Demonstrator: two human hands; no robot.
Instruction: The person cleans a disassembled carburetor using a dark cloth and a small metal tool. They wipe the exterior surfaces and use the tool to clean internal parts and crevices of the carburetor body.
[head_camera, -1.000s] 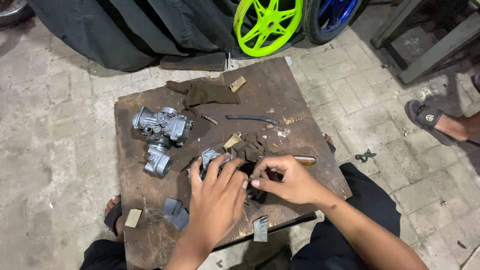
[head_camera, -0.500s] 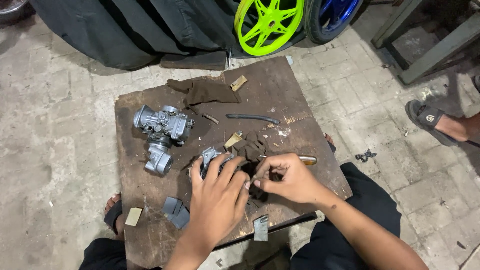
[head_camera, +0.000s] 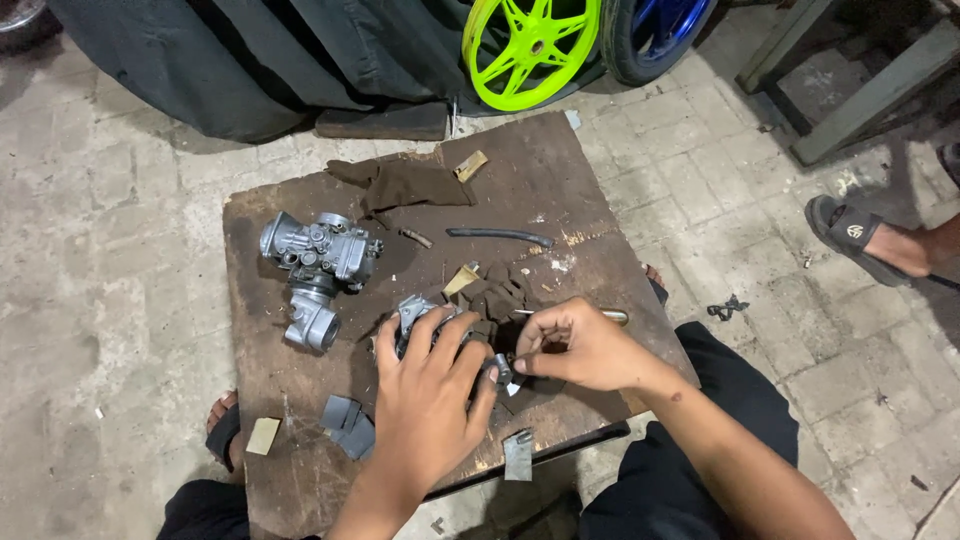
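Barely shifted, the left hand (head_camera: 430, 395) grips a metal carburetor part (head_camera: 415, 312) on the wooden board (head_camera: 560, 190); the right hand (head_camera: 580, 348) fingers pinch a thin tool (head_camera: 615, 316).

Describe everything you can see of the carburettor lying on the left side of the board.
The carburettor is a silvery, cast-looking metal body with small screws, ports and fittings on top and a round open throat at its upper left end. A second grey tubular piece sits against its lower side, mouth facing down-left. It lies on the worn brown board, left of the hands and apart from them.
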